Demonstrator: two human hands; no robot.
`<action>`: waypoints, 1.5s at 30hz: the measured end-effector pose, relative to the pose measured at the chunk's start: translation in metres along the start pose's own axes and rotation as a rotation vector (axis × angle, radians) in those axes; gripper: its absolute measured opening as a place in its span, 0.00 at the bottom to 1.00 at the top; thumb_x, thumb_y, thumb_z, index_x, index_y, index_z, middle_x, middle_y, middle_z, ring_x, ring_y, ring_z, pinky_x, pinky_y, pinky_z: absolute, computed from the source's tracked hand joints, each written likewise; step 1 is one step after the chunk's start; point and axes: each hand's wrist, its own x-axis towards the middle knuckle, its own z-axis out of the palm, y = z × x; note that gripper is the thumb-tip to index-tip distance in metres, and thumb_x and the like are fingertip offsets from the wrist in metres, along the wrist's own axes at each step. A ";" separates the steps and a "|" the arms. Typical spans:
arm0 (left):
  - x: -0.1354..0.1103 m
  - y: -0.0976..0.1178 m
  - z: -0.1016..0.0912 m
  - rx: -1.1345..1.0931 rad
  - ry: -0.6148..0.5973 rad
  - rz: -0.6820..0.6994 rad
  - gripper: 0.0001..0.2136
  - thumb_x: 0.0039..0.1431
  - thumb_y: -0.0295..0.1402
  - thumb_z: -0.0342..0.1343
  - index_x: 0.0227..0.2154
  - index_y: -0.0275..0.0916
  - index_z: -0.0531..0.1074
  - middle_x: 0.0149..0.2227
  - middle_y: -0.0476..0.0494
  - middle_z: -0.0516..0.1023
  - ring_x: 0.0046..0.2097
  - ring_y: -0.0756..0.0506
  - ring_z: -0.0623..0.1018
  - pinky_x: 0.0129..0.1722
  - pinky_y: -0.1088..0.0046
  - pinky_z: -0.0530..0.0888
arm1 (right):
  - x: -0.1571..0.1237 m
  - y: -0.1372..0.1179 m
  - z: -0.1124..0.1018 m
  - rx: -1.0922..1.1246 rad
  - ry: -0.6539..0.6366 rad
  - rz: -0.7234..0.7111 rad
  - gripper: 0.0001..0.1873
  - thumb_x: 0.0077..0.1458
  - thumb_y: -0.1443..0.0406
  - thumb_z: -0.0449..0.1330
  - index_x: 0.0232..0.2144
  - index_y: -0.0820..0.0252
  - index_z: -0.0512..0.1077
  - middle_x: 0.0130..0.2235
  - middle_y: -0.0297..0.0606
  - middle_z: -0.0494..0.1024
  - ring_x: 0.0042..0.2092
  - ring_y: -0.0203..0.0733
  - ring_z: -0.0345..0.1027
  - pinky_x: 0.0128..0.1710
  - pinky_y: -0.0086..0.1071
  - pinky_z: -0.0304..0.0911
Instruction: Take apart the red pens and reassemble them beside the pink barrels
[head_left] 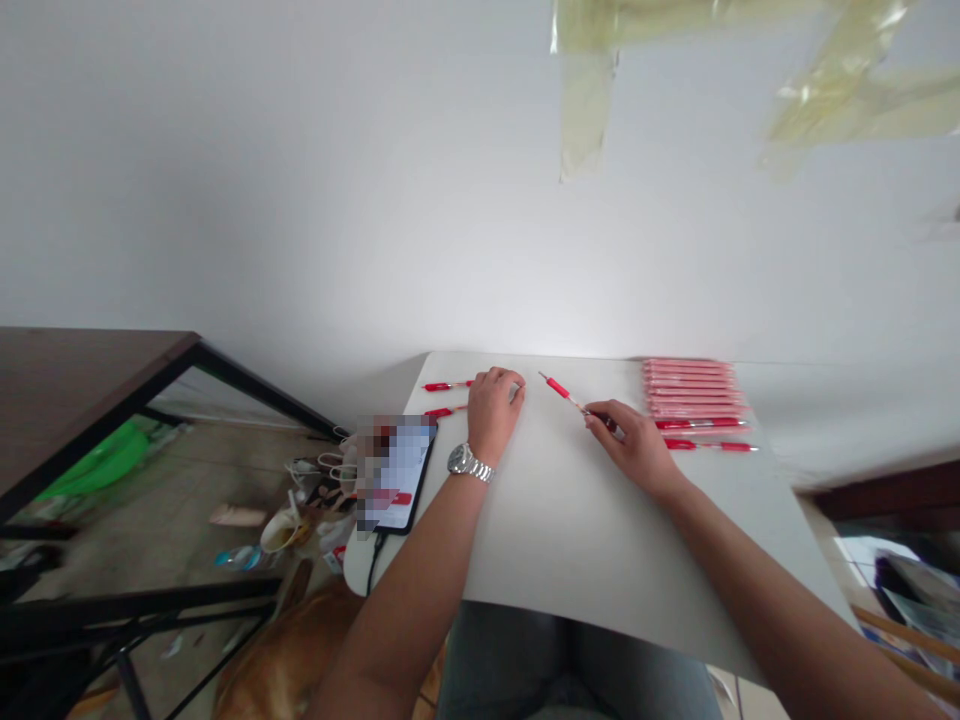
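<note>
My right hand (628,438) is closed on the rear part of a red pen (557,387). Its tip points up and left, off the white table. My left hand (493,398), wearing a metal wristwatch (471,462), is at the table's left side with its fingers curled; what they hold, if anything, is hidden. Two red pens, an upper one (444,386) and a lower one (441,412), lie left of this hand, their right ends reaching behind it. Near my right hand, two more red pens (703,425) (709,446) lie crosswise.
A row of slim pink sticks (690,385) lies at the back right of the white table (555,540), against the wall. A phone (401,475) with a cable rests at the left edge. Left are a dark table (90,380) and floor clutter; a brown animal (292,660) lies below.
</note>
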 end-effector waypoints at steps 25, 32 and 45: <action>0.002 0.031 0.001 -1.447 -0.008 -0.427 0.13 0.55 0.39 0.72 0.37 0.40 0.76 0.40 0.47 0.78 0.44 0.48 0.80 0.54 0.64 0.77 | -0.001 -0.004 -0.001 0.001 -0.036 -0.006 0.14 0.71 0.55 0.54 0.45 0.56 0.75 0.37 0.40 0.78 0.37 0.43 0.72 0.37 0.36 0.67; -0.001 0.032 0.000 -1.398 -0.044 -0.412 0.12 0.55 0.40 0.71 0.39 0.41 0.78 0.42 0.45 0.79 0.45 0.47 0.78 0.53 0.65 0.77 | -0.001 -0.004 -0.001 -0.009 -0.039 -0.003 0.17 0.71 0.53 0.53 0.45 0.56 0.76 0.37 0.41 0.79 0.38 0.45 0.73 0.38 0.37 0.68; -0.003 0.033 0.009 -1.562 -0.087 -0.547 0.12 0.51 0.36 0.74 0.37 0.39 0.82 0.45 0.44 0.82 0.46 0.47 0.80 0.57 0.61 0.76 | -0.004 -0.002 0.001 0.009 -0.030 -0.004 0.16 0.72 0.54 0.52 0.47 0.56 0.75 0.38 0.41 0.79 0.37 0.45 0.74 0.37 0.37 0.68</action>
